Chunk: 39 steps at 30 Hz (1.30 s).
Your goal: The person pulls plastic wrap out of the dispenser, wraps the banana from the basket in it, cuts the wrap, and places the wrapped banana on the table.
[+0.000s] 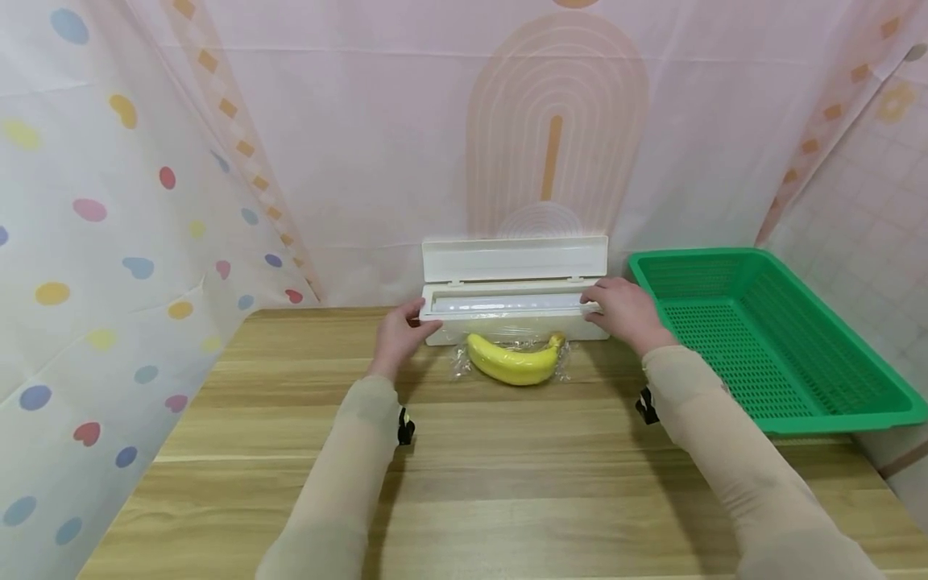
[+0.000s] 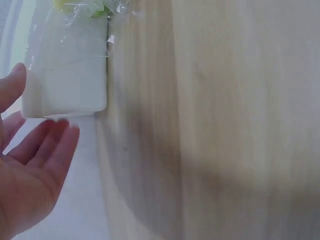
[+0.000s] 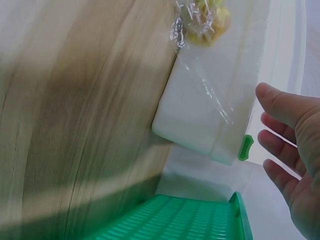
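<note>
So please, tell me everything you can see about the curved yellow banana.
The curved yellow banana looks whole, with a brownish stem end at right. Shiny, crinkled clear plastic film covers it, bunched at both ends. It lies crosswise on the brown wood-grained table, bulging toward the viewer, in front of the long white plastic-looking box; contact there is unclear. Neither left hand nor right hand touches it.

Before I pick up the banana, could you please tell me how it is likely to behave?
The banana will probably feel slightly slippery, since shiny clear film covers it. Its curved shape suggests it would rock or swivel rather than roll far. The crumpled film at its ends looks floppy and may trail.
</note>
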### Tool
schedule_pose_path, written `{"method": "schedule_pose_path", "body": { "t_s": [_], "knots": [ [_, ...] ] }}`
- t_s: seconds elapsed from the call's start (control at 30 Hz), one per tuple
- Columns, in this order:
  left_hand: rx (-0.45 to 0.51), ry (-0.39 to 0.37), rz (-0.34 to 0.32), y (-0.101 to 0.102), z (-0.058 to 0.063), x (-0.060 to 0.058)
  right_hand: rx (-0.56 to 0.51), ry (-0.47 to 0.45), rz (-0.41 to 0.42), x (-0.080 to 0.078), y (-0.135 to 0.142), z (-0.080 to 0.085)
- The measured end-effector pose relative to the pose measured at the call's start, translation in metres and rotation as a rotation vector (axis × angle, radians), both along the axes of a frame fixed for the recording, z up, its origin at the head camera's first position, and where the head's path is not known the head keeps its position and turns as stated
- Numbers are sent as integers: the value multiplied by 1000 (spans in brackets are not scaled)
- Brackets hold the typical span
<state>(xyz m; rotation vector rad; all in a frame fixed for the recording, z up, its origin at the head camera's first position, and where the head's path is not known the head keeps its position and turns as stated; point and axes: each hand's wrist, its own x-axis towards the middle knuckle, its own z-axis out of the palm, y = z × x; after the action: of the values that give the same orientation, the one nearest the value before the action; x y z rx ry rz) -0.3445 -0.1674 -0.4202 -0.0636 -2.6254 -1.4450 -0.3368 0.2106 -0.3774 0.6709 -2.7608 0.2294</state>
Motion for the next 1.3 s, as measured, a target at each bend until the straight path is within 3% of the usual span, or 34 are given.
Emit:
{"method": "schedule_pose_path", "body": {
  "t_s": [0.13,0.3,0.47,0.67,0.83,1.03,1.3],
  "knots": [
    [-185,91,-12,2,9,2,-20,27,19,2,-2,-1],
    [-431,301,-67,9,16,3,-23,52,16,5,-6,-3],
    [-579,438,-102,18,19,6,-33,68,9,6,-9,-4],
    [-645,402,-107,24,18,5,-26,34,-10,4,-13,-9],
    [-663,378,-87,25,18,5,-15,69,-31,2,-16,-14],
    [-663,432,-70,26,13,4,-34,127,-45,0,-18,-19],
    [-672,483,-41,26,10,0,-51,275,-20,-1,-19,-26]
  ]
}}
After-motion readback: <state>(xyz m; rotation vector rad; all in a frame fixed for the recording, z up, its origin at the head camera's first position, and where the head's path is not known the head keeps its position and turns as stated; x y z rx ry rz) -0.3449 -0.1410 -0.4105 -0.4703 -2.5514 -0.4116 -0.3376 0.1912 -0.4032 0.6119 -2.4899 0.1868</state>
